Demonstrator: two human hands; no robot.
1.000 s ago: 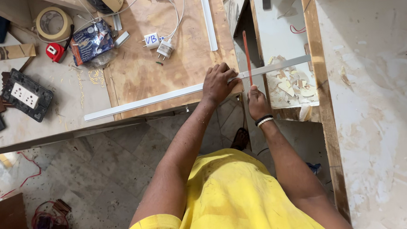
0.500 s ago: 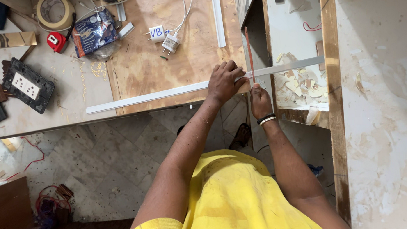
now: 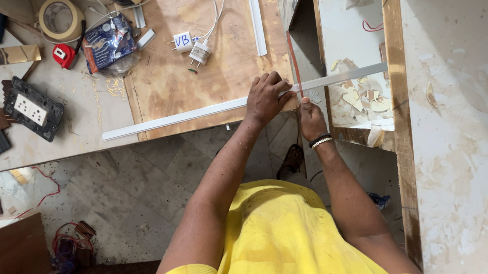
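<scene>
Left hand (image 3: 267, 98) presses flat on a long white trim strip (image 3: 200, 112), fingers spread over it, pinning it to the plywood counter (image 3: 172, 85). The strip lies across the counter edge and spans the gap to the right. Right hand (image 3: 311, 118) has its fingers clenched on a thin reddish saw blade (image 3: 294, 59) standing against the strip just beside the left hand.

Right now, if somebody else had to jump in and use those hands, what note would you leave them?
Left hand: pressed flat on the long white strip, pinning it to the plywood board.
Right hand: at the thin reddish blade that crosses the strip beside the left fingers.
Strip: spans the gap to the right-hand bench.
Done: strip held in place, blade on it.
Left: strip shows in one piece.
</scene>
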